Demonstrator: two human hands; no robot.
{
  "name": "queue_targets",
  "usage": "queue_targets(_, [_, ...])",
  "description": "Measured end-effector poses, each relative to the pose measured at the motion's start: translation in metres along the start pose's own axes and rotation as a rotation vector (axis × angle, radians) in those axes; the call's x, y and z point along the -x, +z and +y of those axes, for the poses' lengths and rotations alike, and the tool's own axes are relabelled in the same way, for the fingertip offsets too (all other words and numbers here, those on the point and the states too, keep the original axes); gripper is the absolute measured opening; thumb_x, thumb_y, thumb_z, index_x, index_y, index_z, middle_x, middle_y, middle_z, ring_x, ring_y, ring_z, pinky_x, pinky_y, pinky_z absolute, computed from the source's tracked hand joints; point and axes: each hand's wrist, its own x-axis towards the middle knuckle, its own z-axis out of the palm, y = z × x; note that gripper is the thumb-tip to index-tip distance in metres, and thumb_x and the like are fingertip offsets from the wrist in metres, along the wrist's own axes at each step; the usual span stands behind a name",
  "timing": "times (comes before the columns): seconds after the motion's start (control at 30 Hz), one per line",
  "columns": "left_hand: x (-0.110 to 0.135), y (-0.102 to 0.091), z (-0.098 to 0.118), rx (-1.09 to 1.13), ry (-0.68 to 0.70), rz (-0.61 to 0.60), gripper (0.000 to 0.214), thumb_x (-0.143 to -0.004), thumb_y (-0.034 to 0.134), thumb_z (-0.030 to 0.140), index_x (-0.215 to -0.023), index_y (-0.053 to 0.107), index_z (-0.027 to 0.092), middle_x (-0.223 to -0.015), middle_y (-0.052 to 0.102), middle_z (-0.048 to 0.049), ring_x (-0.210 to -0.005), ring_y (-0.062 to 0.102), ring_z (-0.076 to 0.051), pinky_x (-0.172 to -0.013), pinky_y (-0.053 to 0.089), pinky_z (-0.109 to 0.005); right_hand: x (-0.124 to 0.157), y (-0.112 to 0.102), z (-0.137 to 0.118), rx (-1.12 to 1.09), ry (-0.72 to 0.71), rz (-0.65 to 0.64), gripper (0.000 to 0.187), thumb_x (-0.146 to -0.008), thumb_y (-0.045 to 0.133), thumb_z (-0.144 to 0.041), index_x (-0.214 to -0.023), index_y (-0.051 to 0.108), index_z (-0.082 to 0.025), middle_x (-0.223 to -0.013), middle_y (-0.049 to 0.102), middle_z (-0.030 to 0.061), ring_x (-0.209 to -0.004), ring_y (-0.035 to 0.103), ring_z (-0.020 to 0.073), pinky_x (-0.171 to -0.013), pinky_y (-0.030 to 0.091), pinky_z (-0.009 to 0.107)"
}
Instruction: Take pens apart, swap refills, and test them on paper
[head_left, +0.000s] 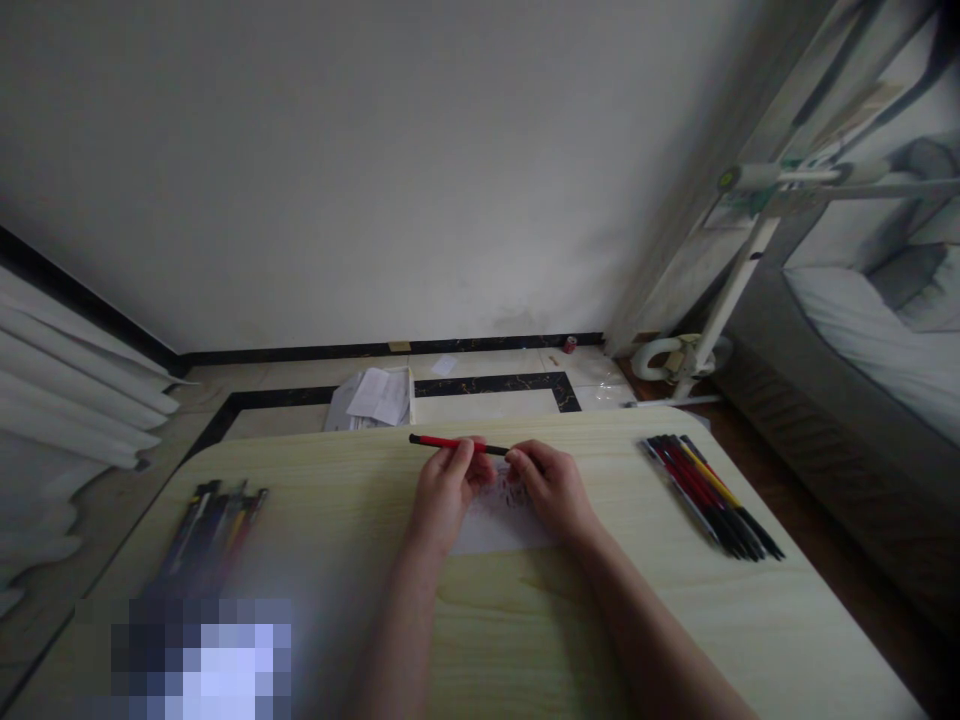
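A red pen with black ends (442,442) is held level above the table by both of my hands. My left hand (446,485) is closed around its red barrel. The fingertips of my right hand (553,485) pinch the black end on the right. Below my hands lies a white sheet of paper (502,530) with dark reddish marks, partly covered by them. To the right rests a bundle of pens (705,490), red, black and yellow, side by side. Another group of pens (214,530) lies at the left, blurred.
The pale wooden table (510,630) has rounded far corners. A pixelated patch hides its lower left. Beyond it, a box with papers (379,395) stands on the floor before the wall. White curtains (67,390) hang left; a sofa (810,400) and white metal frame (731,280) stand right.
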Motion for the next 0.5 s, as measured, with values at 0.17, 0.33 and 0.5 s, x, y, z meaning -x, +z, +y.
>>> queue_targets(0.17, [-0.0006,-0.0018,-0.0013,-0.008,0.003,-0.008,0.023,-0.072,0.062,0.029,-0.085,0.061,0.011,-0.065,0.061,-0.0041,-0.06,0.058,-0.012,-0.059,0.045,-0.025,-0.0009,0.0001,0.0007,0.014,-0.009,0.006,0.022,-0.084,0.047,-0.03,-0.072,0.06,-0.017,-0.062,0.062,0.0006,-0.054,0.051,0.0111,-0.052,0.038,0.02])
queue_targets(0.33, [-0.0008,-0.0026,-0.0025,-0.002,0.017,-0.023,0.022,-0.072,0.061,0.029,-0.085,0.061,0.011,-0.065,0.061,-0.0034,-0.059,0.057,-0.012,-0.058,0.045,-0.025,-0.0011,-0.0004,0.0002,0.002,-0.024,0.009,0.019,-0.083,0.048,-0.029,-0.076,0.061,-0.017,-0.064,0.064,0.0013,-0.056,0.054,0.012,-0.053,0.039,0.021])
queue_targets(0.5, [-0.0002,-0.0014,-0.0016,-0.004,0.006,-0.023,0.023,-0.072,0.061,0.03,-0.086,0.06,0.011,-0.066,0.061,-0.0036,-0.059,0.058,-0.012,-0.059,0.044,-0.026,-0.0004,-0.0009,-0.0011,-0.016,-0.021,0.009,0.018,-0.083,0.048,-0.028,-0.079,0.061,-0.017,-0.067,0.064,0.0019,-0.059,0.055,0.0121,-0.056,0.04,0.02])
